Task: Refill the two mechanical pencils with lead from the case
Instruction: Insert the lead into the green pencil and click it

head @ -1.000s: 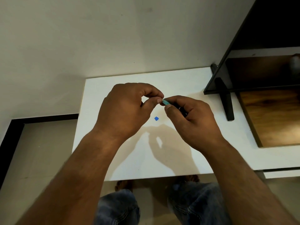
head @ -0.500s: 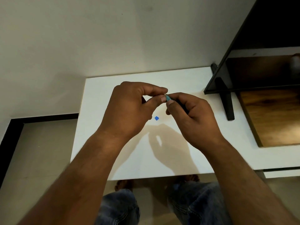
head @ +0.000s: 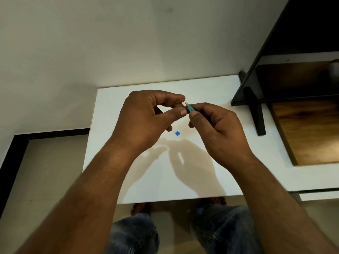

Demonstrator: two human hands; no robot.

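My right hand [head: 218,129] grips a mechanical pencil [head: 190,108] above the white table [head: 117,99]. Only the pencil's teal end with its small white tip shows; the dark barrel runs back under the fingers. My left hand [head: 146,120] is curled just left of that end, with thumb and forefinger tips close beside the white tip. Anything thin pinched between those fingers is too small to see. A tiny blue square piece [head: 177,133] lies on the table below the hands. The lead case and a second pencil are not in view.
A black monitor-like frame [head: 256,74] on a black foot [head: 259,123] stands at the table's right rear, beside a wooden surface [head: 308,132]. A wall rises behind the table. My knees in jeans [head: 134,235] show below the table's front edge.
My left thumb and forefinger have parted a little from the pencil's end, so its white tip now shows. Both hands have stayed in nearly the same place.
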